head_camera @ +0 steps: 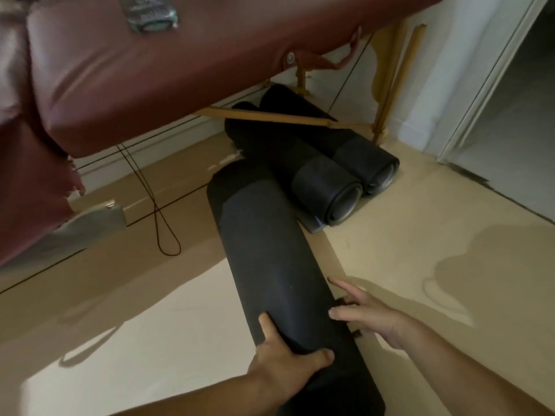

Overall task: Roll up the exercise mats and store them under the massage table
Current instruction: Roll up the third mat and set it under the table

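One rolled mat (pixel 264 259), long axis toward massage table (pixel 150 70); left hand (pixel 285 364) clamped on it, right hand (pixel 372 316) spread, touching side.

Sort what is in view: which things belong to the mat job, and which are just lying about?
Job: rolled mat on the floor; left hand gripping it; right hand, fingers straight, at its side; two rolled mats partly under the table; massage table.
Lying about: black cord on the floor; packet on the tabletop.
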Motion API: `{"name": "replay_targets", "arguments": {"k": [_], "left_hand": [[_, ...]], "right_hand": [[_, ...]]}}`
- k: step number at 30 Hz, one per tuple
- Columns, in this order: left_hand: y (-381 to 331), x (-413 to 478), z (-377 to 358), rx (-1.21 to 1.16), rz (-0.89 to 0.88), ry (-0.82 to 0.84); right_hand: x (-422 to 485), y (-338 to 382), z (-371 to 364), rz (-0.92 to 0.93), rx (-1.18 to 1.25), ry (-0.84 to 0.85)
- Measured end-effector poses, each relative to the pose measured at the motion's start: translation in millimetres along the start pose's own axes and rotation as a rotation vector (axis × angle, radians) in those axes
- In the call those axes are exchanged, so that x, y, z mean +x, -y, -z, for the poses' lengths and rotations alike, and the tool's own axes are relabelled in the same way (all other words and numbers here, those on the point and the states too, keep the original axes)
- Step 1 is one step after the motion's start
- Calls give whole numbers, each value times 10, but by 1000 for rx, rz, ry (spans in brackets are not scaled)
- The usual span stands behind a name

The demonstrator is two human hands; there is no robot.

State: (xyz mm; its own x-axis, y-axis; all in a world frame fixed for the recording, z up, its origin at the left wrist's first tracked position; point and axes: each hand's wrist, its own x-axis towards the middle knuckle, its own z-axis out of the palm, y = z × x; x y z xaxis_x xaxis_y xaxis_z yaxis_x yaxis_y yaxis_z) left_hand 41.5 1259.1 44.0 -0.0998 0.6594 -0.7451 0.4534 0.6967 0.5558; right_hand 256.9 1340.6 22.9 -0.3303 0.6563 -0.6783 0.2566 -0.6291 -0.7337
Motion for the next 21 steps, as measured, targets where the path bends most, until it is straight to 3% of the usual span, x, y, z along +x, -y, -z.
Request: {"name": "replay_targets", "arguments": {"k": [4, 7, 11, 15, 21], "left_hand": [[-294, 87, -219, 109, -21, 56], [-368, 129, -45, 121, -71, 42], [-230, 223, 444, -80, -19, -135], [-102, 285, 294, -354, 66, -24], [63, 408, 215, -506, 20, -87]], "right_hand": [[73, 163, -109, 143, -28, -123], [122, 149, -85, 151, 13, -186], [185, 286, -67, 160, -25, -146], [300, 265, -81, 173, -85, -131], [554, 364, -77, 125, -183, -130]]}}
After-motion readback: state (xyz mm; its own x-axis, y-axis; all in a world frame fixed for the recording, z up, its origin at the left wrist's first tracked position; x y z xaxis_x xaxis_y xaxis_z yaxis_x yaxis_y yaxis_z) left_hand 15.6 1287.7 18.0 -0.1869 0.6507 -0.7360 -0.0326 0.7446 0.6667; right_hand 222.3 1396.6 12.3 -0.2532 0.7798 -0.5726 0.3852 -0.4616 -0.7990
